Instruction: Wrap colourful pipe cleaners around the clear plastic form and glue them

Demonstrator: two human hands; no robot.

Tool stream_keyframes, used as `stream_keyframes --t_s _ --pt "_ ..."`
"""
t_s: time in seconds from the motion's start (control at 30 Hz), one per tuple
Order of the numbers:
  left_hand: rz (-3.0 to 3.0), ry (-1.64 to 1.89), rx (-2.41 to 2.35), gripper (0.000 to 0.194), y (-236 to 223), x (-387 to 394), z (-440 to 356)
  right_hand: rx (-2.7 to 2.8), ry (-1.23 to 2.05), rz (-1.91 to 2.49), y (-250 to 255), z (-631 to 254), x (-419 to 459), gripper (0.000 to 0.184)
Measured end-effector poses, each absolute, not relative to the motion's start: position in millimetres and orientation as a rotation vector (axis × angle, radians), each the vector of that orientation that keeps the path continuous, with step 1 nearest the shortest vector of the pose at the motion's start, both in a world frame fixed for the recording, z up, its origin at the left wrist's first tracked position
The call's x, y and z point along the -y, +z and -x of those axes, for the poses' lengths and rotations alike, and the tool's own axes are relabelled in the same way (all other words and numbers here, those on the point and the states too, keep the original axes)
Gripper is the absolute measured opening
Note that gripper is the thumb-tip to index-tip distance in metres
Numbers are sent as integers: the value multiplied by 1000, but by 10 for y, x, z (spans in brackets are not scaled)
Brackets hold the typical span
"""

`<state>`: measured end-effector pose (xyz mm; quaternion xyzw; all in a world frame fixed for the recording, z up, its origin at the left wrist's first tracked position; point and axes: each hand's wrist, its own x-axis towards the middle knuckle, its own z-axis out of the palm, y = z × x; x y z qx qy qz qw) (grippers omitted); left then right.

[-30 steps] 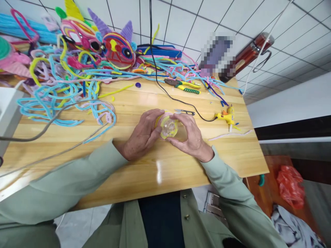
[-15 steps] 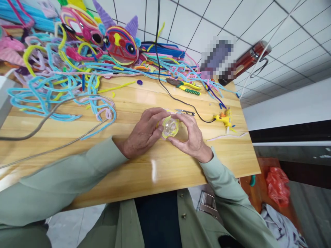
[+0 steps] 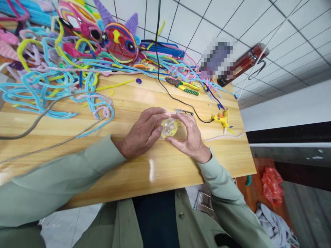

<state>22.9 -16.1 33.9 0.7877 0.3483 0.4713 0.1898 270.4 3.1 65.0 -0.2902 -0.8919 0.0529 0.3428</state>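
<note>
Between my two hands, low over the wooden table (image 3: 181, 172), is a small clear dome-shaped piece (image 3: 169, 127) with a fuzzy yellow rim and some pink at its far edge. My left hand (image 3: 145, 132) grips its left side, thumb pressed on the near left and fingers over the far left. With fingers and thumb curved in a C, my right hand (image 3: 190, 136) holds the right side by the fingertips. Parts of the rim are hidden by my fingers. Small thread snips (image 3: 186, 112) lie just beyond my right hand.
A yellow glue gun (image 3: 222, 119) stands on the right, its black cord crossing the table. Green-yellow pliers (image 3: 182, 85) lie farther back. Tangled pipe cleaners (image 3: 46, 86) and a colourful horned fuzzy figure (image 3: 121, 43) fill the back left. A red thermos (image 3: 244, 64) is at the back right.
The view has shifted slightly. Both hands keep nearly the same hold on the clear piece, which appears turned or tilted a little.
</note>
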Motion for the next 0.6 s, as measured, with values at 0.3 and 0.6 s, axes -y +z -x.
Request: stream_keyframes --t_s 0.3,0.6 --pt "-2185 1335 -971 35 365 171 -255 2338 214 780 707 -2746 -47 82" --pt "-2255 1336 -959 42 340 105 -230 2352 193 752 716 -2752 -85 81"
